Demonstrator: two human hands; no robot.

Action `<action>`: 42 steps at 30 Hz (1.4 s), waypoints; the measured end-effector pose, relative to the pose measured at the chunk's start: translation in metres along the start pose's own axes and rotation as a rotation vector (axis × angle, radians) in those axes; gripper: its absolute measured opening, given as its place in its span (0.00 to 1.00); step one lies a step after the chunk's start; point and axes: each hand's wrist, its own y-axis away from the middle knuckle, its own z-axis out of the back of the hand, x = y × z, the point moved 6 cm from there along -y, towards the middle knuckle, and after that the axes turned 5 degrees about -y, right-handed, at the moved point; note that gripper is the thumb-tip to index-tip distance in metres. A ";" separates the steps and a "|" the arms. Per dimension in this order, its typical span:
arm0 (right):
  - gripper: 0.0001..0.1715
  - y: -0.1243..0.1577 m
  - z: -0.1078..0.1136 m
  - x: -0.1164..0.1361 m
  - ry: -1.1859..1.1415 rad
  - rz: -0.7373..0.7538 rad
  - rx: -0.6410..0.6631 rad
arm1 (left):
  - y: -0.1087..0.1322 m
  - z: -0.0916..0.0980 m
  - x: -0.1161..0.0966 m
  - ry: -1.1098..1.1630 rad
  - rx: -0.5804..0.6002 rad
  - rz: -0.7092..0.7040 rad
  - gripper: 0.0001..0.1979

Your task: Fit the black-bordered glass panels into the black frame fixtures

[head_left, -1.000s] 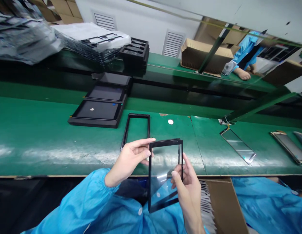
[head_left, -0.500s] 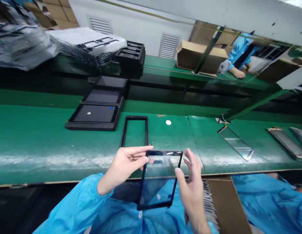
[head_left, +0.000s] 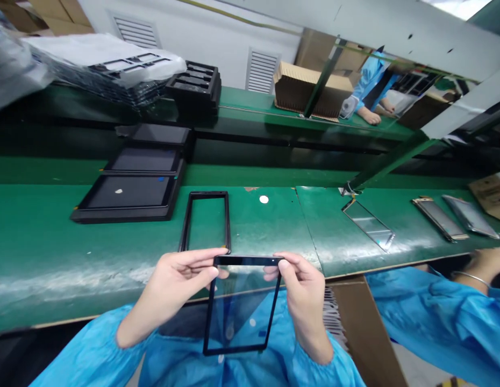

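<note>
A clear glass panel with a black border (head_left: 242, 306) hangs over my lap at the near edge of the green belt (head_left: 52, 236). My left hand (head_left: 173, 279) pinches its top left corner. At the top right corner my right hand (head_left: 302, 285) grips it with thumb and fingers. Both sleeves are blue. Just beyond my hands an empty black frame (head_left: 206, 221) lies flat on the belt.
Black trays with dark screens (head_left: 131, 191) lie at the left, several glass pieces (head_left: 369, 224) and screens (head_left: 439, 219) at the right. A white dot (head_left: 264, 199) is on the belt. A carton with stacked sheets (head_left: 355, 344) stands by my right knee. Other people's blue sleeves (head_left: 431, 317) show nearby.
The panel has tipped from upright to leaning away and sunk lower. My right hand moved from its lower edge up to the top right corner. The view has swung right.
</note>
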 end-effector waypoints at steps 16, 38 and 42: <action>0.25 -0.002 -0.002 -0.030 0.051 -0.270 0.391 | 0.000 -0.009 -0.032 -0.339 0.173 -0.084 0.18; 0.19 0.005 0.018 -0.025 -0.061 -0.107 -0.015 | 0.009 0.022 0.005 0.045 -0.169 0.065 0.23; 0.18 0.011 0.017 -0.019 0.048 -0.094 -0.036 | 0.006 0.018 -0.022 -0.310 -0.110 -0.227 0.18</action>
